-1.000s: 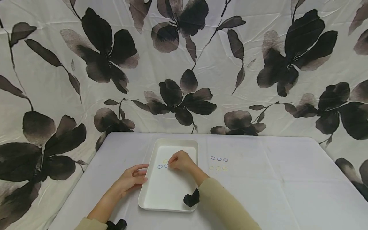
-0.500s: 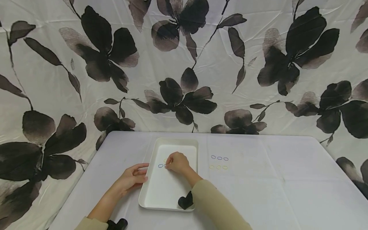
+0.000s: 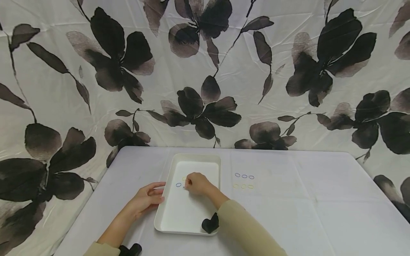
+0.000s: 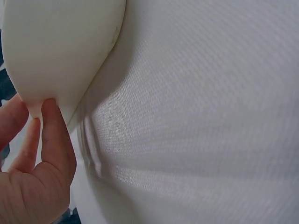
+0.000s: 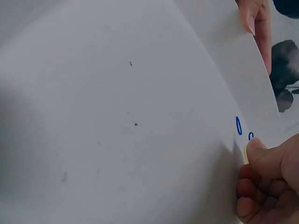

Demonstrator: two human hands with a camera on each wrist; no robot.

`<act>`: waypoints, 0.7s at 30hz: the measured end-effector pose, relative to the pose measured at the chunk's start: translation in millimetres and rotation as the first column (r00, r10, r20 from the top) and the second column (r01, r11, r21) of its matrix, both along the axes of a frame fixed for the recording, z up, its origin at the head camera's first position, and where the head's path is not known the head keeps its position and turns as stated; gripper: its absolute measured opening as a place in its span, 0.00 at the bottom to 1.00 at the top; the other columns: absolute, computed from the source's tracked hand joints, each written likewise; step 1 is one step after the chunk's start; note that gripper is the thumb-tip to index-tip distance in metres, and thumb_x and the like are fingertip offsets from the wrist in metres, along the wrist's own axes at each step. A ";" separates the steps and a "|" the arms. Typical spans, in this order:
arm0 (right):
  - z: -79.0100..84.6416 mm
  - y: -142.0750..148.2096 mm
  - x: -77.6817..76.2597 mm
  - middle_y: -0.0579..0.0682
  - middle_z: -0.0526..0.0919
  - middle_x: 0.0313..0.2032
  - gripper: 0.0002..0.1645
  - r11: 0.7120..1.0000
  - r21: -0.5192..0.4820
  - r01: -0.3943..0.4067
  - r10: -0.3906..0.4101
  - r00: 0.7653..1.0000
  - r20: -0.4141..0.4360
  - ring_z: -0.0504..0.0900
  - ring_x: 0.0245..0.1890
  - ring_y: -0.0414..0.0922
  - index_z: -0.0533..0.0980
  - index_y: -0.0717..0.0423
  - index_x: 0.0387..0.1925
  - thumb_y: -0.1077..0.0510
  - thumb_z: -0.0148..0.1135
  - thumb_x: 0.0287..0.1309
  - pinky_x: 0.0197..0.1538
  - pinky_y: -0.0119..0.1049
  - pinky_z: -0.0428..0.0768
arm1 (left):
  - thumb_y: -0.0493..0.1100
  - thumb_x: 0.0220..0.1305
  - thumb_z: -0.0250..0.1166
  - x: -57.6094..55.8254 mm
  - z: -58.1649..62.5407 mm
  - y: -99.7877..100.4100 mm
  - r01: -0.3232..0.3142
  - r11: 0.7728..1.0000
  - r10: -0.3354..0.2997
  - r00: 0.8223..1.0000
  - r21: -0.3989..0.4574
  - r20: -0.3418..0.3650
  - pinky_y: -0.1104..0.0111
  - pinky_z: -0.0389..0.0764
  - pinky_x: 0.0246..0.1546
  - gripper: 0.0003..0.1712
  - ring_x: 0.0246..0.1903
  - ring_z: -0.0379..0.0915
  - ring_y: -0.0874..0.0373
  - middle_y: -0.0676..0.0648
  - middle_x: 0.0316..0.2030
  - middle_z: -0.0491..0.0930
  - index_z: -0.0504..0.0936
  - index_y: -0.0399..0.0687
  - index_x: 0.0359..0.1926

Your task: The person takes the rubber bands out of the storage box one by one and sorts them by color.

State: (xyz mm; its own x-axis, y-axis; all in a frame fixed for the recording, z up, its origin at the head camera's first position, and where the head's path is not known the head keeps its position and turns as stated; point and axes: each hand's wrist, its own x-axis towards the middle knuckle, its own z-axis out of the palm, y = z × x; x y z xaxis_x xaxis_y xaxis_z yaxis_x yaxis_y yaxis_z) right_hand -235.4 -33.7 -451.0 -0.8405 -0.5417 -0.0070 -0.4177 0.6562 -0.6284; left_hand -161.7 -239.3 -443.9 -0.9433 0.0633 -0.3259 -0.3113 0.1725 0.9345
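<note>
A white rectangular tray (image 3: 187, 213) lies on the cloth-covered table. My left hand (image 3: 145, 200) rests against its left side, fingers extended and tips at the rim; in the left wrist view the fingertips (image 4: 49, 103) touch the tray's outside. Inside the tray my right hand (image 3: 198, 184) has its fingers curled, thumb and index tips together at a thin blue ring (image 5: 251, 136) that the thumb partly covers. Another blue ring (image 3: 178, 185) lies to its left. A yellow ring (image 3: 184, 179) shows just behind the fingers, partly hidden by them.
Right of the tray, a row of blue rings (image 3: 244, 176) lies on the table (image 3: 307, 213) behind a row of yellow rings (image 3: 243, 186). A floral curtain (image 3: 205, 71) hangs behind the table. Each wrist carries a black camera (image 3: 210, 223).
My right hand has shifted slightly left and nearer, so that it now covers most of the second blue ring in the head view. My left hand stays at the tray's side.
</note>
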 end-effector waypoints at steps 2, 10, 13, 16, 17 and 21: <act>1.7 2.1 -0.5 0.42 0.69 0.19 0.11 0.999 -0.031 0.010 -0.009 1.000 0.030 0.65 0.21 0.37 0.72 0.56 0.18 0.68 0.59 0.51 0.28 0.27 0.64 | 0.27 0.55 0.63 0.2 -0.2 0.0 0.001 1.000 -0.001 1.000 0.000 0.000 0.62 0.79 0.40 0.35 0.44 0.76 0.51 0.32 0.53 0.72 0.62 0.33 0.64; 7.5 12.4 -1.5 0.43 0.73 0.18 0.08 0.984 -0.169 0.058 -0.032 0.988 0.153 0.68 0.20 0.37 0.76 0.60 0.21 0.69 0.61 0.53 0.25 0.26 0.67 | 0.27 0.54 0.63 0.5 0.2 -1.1 0.003 1.000 -0.003 1.000 0.005 -0.006 0.63 0.80 0.39 0.35 0.44 0.76 0.52 0.33 0.52 0.73 0.62 0.32 0.64; 8.4 16.2 -1.3 0.44 0.73 0.16 0.08 0.976 -0.208 0.069 -0.029 0.981 0.189 0.68 0.18 0.37 0.75 0.61 0.21 0.68 0.62 0.54 0.23 0.26 0.67 | 0.27 0.54 0.63 0.2 0.5 -1.6 0.014 1.000 -0.014 1.000 0.021 -0.013 0.64 0.80 0.39 0.35 0.43 0.77 0.52 0.33 0.51 0.74 0.62 0.31 0.64; 8.6 20.3 -1.2 0.45 0.73 0.15 0.08 0.968 -0.236 0.081 -0.031 0.977 0.209 0.67 0.17 0.37 0.76 0.61 0.21 0.68 0.62 0.54 0.22 0.26 0.66 | 0.26 0.54 0.63 -0.2 0.9 -1.9 0.020 0.999 -0.020 1.000 0.035 -0.016 0.65 0.80 0.39 0.35 0.42 0.77 0.52 0.34 0.50 0.74 0.61 0.30 0.64; 8.4 21.7 -1.2 0.45 0.73 0.15 0.08 0.965 -0.246 0.089 -0.033 0.975 0.222 0.67 0.17 0.37 0.76 0.62 0.21 0.68 0.62 0.54 0.22 0.26 0.67 | 0.26 0.54 0.62 -0.3 1.0 -1.9 0.021 0.999 -0.021 1.000 0.038 -0.015 0.65 0.79 0.39 0.36 0.42 0.77 0.52 0.34 0.50 0.74 0.61 0.30 0.64; 7.5 26.1 -2.3 0.45 0.75 0.16 0.06 0.949 -0.295 0.115 -0.034 0.963 0.268 0.71 0.18 0.37 0.78 0.63 0.22 0.70 0.64 0.51 0.23 0.26 0.68 | 0.26 0.54 0.63 -0.2 1.9 -1.9 0.016 1.000 -0.016 1.000 0.025 -0.013 0.64 0.79 0.40 0.36 0.43 0.77 0.52 0.33 0.51 0.73 0.61 0.31 0.64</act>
